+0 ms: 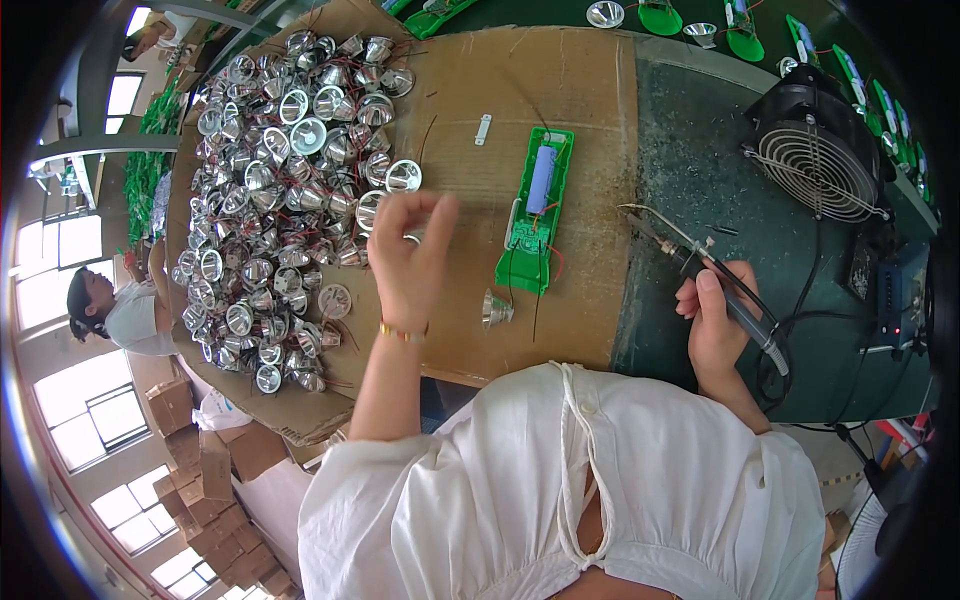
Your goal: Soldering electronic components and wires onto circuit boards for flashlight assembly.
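Observation:
My left hand (408,262) hovers at the right edge of a heap of silver reflector cups (290,200) with thin wires. Its fingers are curled, the thumb stands apart, and nothing shows between them; the tips are slightly blurred. My right hand (718,315) is closed round a soldering iron (735,305), whose tip points up and left beside a thin curved metal tube. Between my hands lies an open green plastic housing (523,265) with a blue cylindrical battery (543,180) and a green circuit board (530,238). A wired reflector cup (496,310) rests at its lower end.
A brown cardboard sheet (470,350) covers the left of the green bench. A small white strip (483,130) lies above the housing. On the right stand a black fan with a wire guard (815,170) and a blue box (903,300) with cables. More green housings (850,75) line the far edge.

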The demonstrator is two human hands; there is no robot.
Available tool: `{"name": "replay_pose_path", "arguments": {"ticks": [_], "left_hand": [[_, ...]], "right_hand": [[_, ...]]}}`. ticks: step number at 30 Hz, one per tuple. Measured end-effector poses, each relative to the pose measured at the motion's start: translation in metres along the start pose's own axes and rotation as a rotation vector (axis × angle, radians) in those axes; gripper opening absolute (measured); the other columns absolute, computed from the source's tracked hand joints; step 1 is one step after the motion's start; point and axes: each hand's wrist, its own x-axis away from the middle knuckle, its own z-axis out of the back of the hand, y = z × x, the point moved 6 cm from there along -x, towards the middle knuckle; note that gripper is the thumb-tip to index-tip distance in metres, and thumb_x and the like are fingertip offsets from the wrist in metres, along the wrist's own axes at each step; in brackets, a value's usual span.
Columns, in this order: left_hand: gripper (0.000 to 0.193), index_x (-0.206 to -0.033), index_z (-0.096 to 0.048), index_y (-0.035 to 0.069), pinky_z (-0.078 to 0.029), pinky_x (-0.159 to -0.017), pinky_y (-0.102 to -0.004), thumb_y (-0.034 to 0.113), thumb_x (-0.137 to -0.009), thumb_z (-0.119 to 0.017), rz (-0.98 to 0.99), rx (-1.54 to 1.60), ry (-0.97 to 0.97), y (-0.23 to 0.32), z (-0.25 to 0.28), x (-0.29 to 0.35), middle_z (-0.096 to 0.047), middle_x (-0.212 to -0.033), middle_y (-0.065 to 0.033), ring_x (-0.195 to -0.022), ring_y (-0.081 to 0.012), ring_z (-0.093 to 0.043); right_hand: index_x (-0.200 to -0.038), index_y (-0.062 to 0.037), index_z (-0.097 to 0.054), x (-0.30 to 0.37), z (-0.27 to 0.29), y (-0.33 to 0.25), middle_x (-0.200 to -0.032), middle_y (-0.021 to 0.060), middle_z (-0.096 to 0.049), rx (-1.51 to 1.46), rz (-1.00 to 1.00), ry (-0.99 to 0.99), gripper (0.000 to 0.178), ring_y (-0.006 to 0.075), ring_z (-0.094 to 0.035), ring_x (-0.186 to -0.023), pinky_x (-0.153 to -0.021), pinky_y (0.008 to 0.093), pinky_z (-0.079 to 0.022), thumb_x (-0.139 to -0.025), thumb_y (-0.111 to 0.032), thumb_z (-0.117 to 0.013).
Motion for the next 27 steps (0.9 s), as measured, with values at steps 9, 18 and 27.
{"name": "replay_pose_path", "arguments": {"ticks": [9,18,27], "left_hand": [[0.01,-0.078,-0.066,0.003,-0.045,-0.062,-0.0285,0.011,-0.072,-0.069,0.007,-0.031,-0.18,-0.007,-0.029,0.049,-0.057,-0.075,-0.0083,-0.07,-0.019,-0.056],[0.008,-0.08,-0.067,0.003,-0.043,-0.054,-0.0238,0.006,-0.073,-0.068,-0.157,0.103,-0.177,0.001,-0.036,0.053,-0.057,-0.083,-0.0062,-0.066,-0.0145,-0.054],[0.006,-0.077,-0.067,0.002,-0.042,-0.051,-0.0246,0.006,-0.072,-0.067,-0.118,0.096,-0.151,0.002,-0.037,0.052,-0.056,-0.077,-0.0062,-0.058,-0.014,-0.052]], "right_hand": [[-0.086,0.0012,-0.049,0.008,-0.012,-0.007,-0.065,0.0096,-0.058,0.024,0.073,-0.072,0.015,0.01,-0.052,-0.05,-0.048,0.0209,-0.044,-0.083,-0.011,-0.057],[-0.089,0.0022,-0.047,0.03,-0.042,-0.019,-0.069,0.0114,-0.058,0.206,0.151,-0.351,0.014,0.0126,-0.056,-0.055,-0.051,0.024,-0.047,-0.081,-0.005,-0.057],[-0.088,0.0023,-0.048,0.027,-0.06,-0.014,-0.069,0.0112,-0.059,0.244,0.166,-0.381,0.012,0.0117,-0.056,-0.058,-0.051,0.0234,-0.047,-0.083,-0.005,-0.057]]}}
